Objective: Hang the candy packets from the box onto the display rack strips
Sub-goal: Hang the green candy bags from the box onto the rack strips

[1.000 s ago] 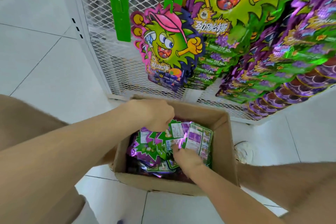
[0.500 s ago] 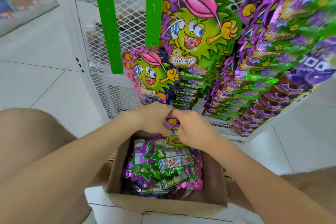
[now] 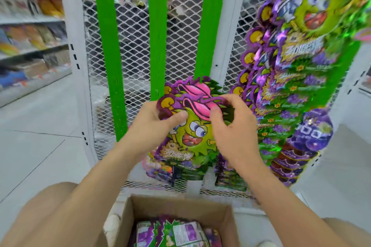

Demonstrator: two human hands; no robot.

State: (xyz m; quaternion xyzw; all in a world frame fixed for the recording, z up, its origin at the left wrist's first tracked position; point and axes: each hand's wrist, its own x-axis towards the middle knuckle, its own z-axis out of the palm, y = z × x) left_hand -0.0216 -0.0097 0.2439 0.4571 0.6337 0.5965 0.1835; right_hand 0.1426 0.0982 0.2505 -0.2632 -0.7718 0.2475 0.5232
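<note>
Purple-and-green foil candy packet, printed with a pink-capped cartoon face, is held up against the white mesh rack, just below the middle green strip. The left hand pinches its upper left corner, thumb on the front. The right hand pinches the top right edge. More packets hang crowded to the right. Below, a cardboard box of packets sits on the pale tiled floor. Blurred shop shelves stand left.
</note>
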